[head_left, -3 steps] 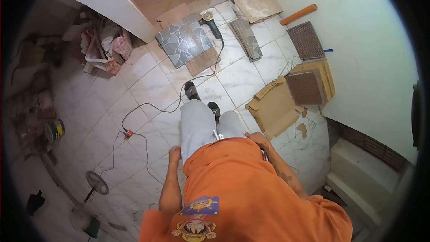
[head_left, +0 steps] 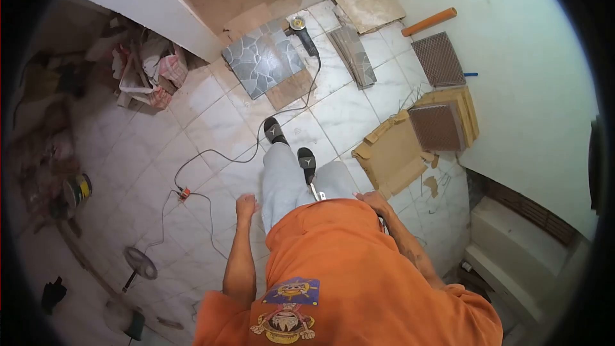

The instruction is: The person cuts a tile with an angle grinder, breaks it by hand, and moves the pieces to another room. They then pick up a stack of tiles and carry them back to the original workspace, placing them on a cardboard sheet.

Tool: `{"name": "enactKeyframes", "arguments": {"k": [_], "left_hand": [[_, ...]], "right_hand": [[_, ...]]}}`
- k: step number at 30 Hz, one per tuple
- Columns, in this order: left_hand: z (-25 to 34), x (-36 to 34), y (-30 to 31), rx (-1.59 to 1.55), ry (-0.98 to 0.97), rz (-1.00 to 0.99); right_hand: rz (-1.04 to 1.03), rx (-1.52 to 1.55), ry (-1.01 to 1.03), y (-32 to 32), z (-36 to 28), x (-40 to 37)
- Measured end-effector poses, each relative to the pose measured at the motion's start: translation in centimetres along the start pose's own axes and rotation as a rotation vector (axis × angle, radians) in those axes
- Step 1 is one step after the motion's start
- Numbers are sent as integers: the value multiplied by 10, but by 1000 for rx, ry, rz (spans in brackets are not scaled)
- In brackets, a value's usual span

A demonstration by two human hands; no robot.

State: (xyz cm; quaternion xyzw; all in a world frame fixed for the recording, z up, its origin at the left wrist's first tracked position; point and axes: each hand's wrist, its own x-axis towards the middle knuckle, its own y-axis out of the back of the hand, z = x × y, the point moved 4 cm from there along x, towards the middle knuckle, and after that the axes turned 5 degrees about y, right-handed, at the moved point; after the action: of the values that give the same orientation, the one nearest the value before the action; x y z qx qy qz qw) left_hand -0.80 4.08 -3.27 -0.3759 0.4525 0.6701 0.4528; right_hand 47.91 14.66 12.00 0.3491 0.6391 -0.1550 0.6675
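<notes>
My left hand [head_left: 247, 207] hangs beside my left thigh with its fingers curled in; no object shows in it. On the other side, my right hand [head_left: 373, 204] is held by my right hip, back upward, its fingers mostly hidden beneath it. Grey trousers [head_left: 280, 186] and an orange shirt [head_left: 346, 250] lie between the hands. A thin whitish strip [head_left: 315, 193] sticks out at the waist. Ahead on the floor, an angle grinder [head_left: 303, 37] with a black cord lies beside a grey stone-patterned tile [head_left: 264, 57].
The cord runs past my feet to an orange socket [head_left: 184, 193]. Cut tile strips [head_left: 352, 57] and flattened cardboard [head_left: 391, 157] lie ahead and right. Brown tiles [head_left: 435, 128] lean by the wall. Bagged debris [head_left: 150, 77], a bucket [head_left: 78, 189] and a pedestal-like round tool [head_left: 139, 263] stand left.
My left hand has swung forward and slightly left. More of my right sandal shows now, and my right hand has shifted slightly.
</notes>
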Motion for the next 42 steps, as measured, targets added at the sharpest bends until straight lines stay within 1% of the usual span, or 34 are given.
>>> {"name": "enactKeyframes", "arguments": {"k": [1, 2, 3, 4, 5, 6, 7, 8, 10, 11, 13, 14, 15, 16, 17, 18, 19, 20, 21, 22, 23, 24, 25, 26, 27, 28, 29, 30, 31, 33, 35, 38, 41, 42], "left_hand": [[35, 4, -31, 47, -14, -45], [79, 18, -22, 97, -78, -6], [127, 27, -11, 222, -179, 43], [167, 30, -18, 340, -275, 68], [192, 19, -29, 469, -333, 45], [211, 4, -37, 604, -385, 22], [221, -3, -47, 739, -441, -11], [221, -1, -53, 750, -408, -61], [225, 8, -65, 768, -354, -147], [234, 11, -66, 753, -378, -169], [236, -3, -60, 721, -408, -213], [234, -14, -58, 665, -356, -373], [236, -28, -57, 602, -307, -525], [250, -53, -55, 607, -267, -586], [263, -74, -56, 610, -231, -645], [260, -77, -59, 627, -208, -660], [251, -75, -63, 644, -182, -673], [243, -65, -70, 703, -251, -696], [249, -51, -80, 759, -70, -772], [259, -26, -93, 727, -98, -740], [266, -2, -108, 695, -111, -718], [272, 23, -124, 663, -120, -697], [290, 57, -143, 667, -204, -625], [299, 99, -162, 634, -256, -579], [309, 142, -182, 601, -311, -533], [329, 178, -202, 569, -326, -506], [349, 216, -219, 538, -345, -479], [343, 273, -236, 588, -447, -472], [336, 328, -252, 638, -549, -464], [351, 411, -284, 782, -667, -386], [362, 474, -311, 868, -906, -297], [380, 537, -341, 912, -916, -381], [385, 581, -353, 920, -930, -436], [384, 594, -352, 912, -951, -436]], "right_hand": [[37, 50, 37, -1, -14, 6], [71, 101, 81, -3, -34, 14], [88, 85, 153, -5, -61, 25], [122, 62, 205, 2, -79, 29], [146, 36, 235, 10, -89, 23], [114, 59, 214, 17, -103, 5], [88, 84, 187, 30, -121, -26], [61, 112, 159, 37, -130, -43], [-13, 99, 237, 41, -113, -47], [-47, 94, 291, 45, -110, -43], [-149, 64, 259, 52, -107, -30], [-203, 49, 242, 57, -107, -20], [-271, -57, 240, 65, -113, -5], [-343, -159, 236, 74, -121, 6], [-411, -263, 235, 84, -132, 23], [-472, -369, 241, 95, -144, 47], [-495, -338, 211, 105, -156, 76], [-428, -407, 316, 116, -161, 130], [-358, -470, 422, 125, -156, 196], [-298, -524, 519, 127, -175, 238], [-172, -577, 499, 134, -195, 285], [-48, -628, 474, 146, -239, 327], [163, -634, 681, 145, -249, 393], [147, -656, 700, 147, -265, 468], [237, -669, 726, 152, -296, 524], [267, -619, 747, 157, -330, 571], [412, -614, 862, 160, -359, 618], [467, -584, 883, 165, -393, 654], [511, -593, 863, 169, -425, 680], [600, -494, 778, 174, -471, 737], [763, -430, 745, 169, -510, 763], [858, -390, 753, 160, -543, 798], [1070, -429, 743, 156, -556, 823], [1054, -386, 758, 157, -558, 834]]}}
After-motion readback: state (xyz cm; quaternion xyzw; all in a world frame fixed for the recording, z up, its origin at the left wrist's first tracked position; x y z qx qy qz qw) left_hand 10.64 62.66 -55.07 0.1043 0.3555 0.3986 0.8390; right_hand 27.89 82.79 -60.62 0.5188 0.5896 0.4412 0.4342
